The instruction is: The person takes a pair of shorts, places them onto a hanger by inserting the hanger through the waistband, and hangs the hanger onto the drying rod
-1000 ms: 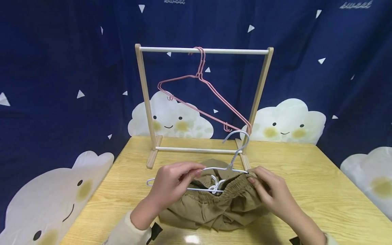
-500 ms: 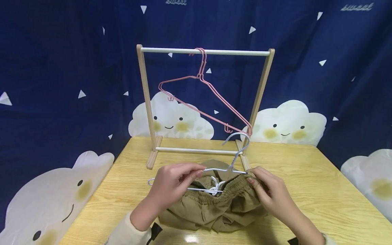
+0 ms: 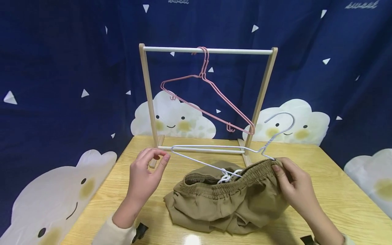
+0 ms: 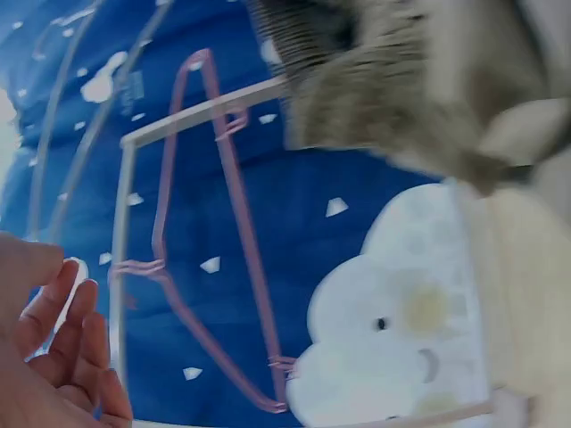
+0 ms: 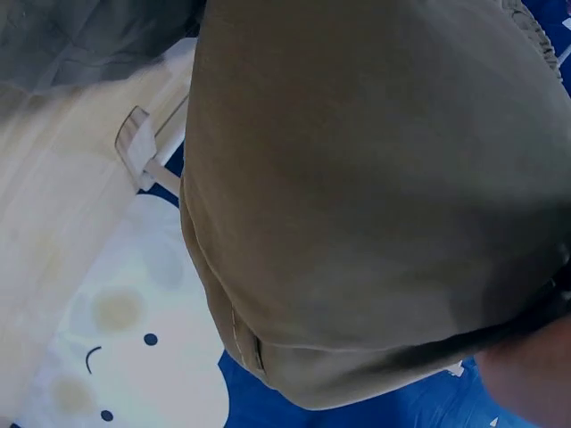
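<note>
Brown shorts with a gathered elastic waist lie bunched on the table, their white drawstring tied at the waist. At the waistband's right side my right hand pinches the cloth between thumb and fingers. A white wire hanger runs into the waist there; its right end is hidden in the cloth. The hanger's hook rises at the right, and its left end sticks out above the shorts. Just left of that end is my left hand, fingers loosely bent, seemingly apart from the wire. Shorts cloth fills most of the right wrist view.
Behind the shorts stands a small wooden rack with a white top rail. Pink hangers hang from that rail. A dark blue curtain with cloud faces surrounds the wooden table.
My left hand has come off the hanger's upper bar and moved left. The hanger has shifted right and tilted, its left end now outside the shorts. My right hand has moved up and right with the waistband.
</note>
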The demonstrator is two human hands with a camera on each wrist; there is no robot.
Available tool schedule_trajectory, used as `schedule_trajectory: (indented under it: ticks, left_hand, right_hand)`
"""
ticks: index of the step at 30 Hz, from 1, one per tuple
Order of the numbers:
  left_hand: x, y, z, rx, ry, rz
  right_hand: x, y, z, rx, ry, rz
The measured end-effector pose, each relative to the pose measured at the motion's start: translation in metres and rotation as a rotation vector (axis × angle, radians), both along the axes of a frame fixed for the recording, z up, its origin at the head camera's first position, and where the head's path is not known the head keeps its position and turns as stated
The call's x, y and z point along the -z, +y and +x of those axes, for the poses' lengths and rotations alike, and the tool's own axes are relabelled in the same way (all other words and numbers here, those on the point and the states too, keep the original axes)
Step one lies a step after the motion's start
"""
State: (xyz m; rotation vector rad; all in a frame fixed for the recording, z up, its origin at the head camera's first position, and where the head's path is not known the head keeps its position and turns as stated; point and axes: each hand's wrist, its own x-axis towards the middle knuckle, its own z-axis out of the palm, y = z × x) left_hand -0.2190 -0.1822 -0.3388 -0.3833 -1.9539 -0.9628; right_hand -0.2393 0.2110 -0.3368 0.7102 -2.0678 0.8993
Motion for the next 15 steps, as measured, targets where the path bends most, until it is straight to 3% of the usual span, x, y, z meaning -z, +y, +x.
schedule_trajectory:
  ticks: [2, 4, 7, 9, 12, 15]
  left_hand:
    - [0.012, 0.002, -0.003, 0.021, -0.076, -0.03]
    - [0.024, 0.005, -0.005, 0.081, -0.168, -0.092]
    - [0.036, 0.01, -0.006, 0.206, -0.33, -0.248]
    - [0.042, 0.014, -0.006, 0.256, -0.401, -0.374]
    - [0.048, 0.019, -0.004, 0.244, -0.441, -0.53]
    - [0.05, 0.019, -0.004, 0.215, -0.452, -0.592]
  right_hand:
    - [0.0, 0.002, 0.001, 0.008, -0.007, -0.01]
    - [0.001, 0.003, 0.001, 0.006, -0.014, -0.015]
    - [0.002, 0.004, 0.003, 0.001, -0.017, -0.02]
    - [0.003, 0.005, 0.003, -0.005, -0.019, -0.023]
    - [0.004, 0.007, 0.004, -0.013, -0.022, -0.03]
    - [0.005, 0.009, 0.005, -0.013, -0.024, -0.025]
